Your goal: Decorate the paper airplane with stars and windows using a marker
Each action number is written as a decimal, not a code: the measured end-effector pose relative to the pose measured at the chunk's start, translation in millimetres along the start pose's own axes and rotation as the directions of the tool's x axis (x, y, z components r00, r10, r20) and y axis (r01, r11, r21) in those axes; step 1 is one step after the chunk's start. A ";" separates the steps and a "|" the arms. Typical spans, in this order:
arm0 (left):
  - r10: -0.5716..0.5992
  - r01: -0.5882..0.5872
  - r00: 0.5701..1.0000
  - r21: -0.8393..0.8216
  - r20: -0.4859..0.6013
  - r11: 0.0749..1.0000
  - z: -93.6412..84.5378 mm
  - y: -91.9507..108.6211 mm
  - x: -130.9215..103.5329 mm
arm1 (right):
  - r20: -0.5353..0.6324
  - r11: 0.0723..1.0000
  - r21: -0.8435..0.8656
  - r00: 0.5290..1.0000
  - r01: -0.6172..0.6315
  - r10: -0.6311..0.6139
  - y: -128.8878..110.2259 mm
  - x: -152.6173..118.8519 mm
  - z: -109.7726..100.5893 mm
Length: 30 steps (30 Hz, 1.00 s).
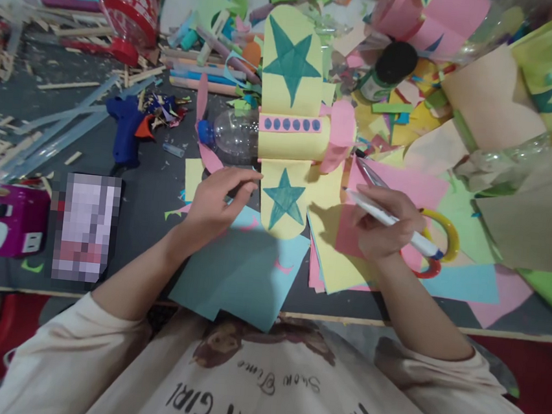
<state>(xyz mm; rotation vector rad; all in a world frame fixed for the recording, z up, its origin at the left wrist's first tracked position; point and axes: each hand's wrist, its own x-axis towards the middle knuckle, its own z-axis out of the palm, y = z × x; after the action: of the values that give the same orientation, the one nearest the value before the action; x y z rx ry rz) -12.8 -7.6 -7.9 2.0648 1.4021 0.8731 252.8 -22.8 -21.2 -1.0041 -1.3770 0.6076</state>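
Observation:
In the head view, a plastic bottle [237,132] wrapped in yellow paper lies sideways, made up like an airplane. Its yellow paper wings [291,94] carry green stars, and a pink strip [270,123] with blue dots runs along the body. Pink paper blades [211,160] stand by the blue cap. My left hand [218,203] is open beside the lower wing, fingertips at its edge; contact is unclear. My right hand [387,224] grips a white marker [371,206], tip pointing left. Scissors [442,229] with yellow and red handles lie partly hidden beneath that hand.
Blue sheets [237,275] and stacked coloured paper [343,265] lie near the front edge. A blue glue gun [126,131], a phone [86,228] and a purple box [8,220] are left. A dark-lidded jar [389,68] and paper scraps fill the back.

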 end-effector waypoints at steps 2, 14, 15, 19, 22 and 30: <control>-0.027 0.023 0.997 -0.058 -0.066 0.998 -1.1 -0.2 -0.4 | -0.121 0.996 -0.048 0.990 0.070 -0.075 1.8 3.5 2.2; -0.042 0.038 0.995 0.051 0.092 0.998 -2.3 -0.3 3.2 | 0.211 0.942 -0.331 0.969 -0.055 0.130 31.9 26.2 -7.7; -0.035 0.028 0.994 0.066 0.106 0.997 -2.5 -0.6 3.7 | 0.221 0.937 -0.346 0.967 -0.044 0.127 34.3 29.5 -6.3; -0.020 0.007 0.991 0.097 0.131 0.995 -3.2 -1.5 5.1 | 0.259 0.910 -0.414 0.959 0.001 0.116 42.0 52.9 -0.9; -0.020 0.005 0.989 0.105 0.145 0.994 -4.3 -1.7 5.9 | 0.353 0.932 -0.360 0.930 0.035 0.102 45.2 73.5 1.4; 0.099 -0.104 0.994 0.110 0.056 0.988 -5.9 -2.8 3.6 | 0.126 0.922 -0.386 0.992 0.038 0.012 54.0 88.2 -7.1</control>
<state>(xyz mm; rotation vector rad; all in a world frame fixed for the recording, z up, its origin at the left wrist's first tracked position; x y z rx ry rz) -18.0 -2.9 -5.1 2.2446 1.3581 0.7920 283.0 76.4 -21.8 -1.2878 -1.6559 0.3979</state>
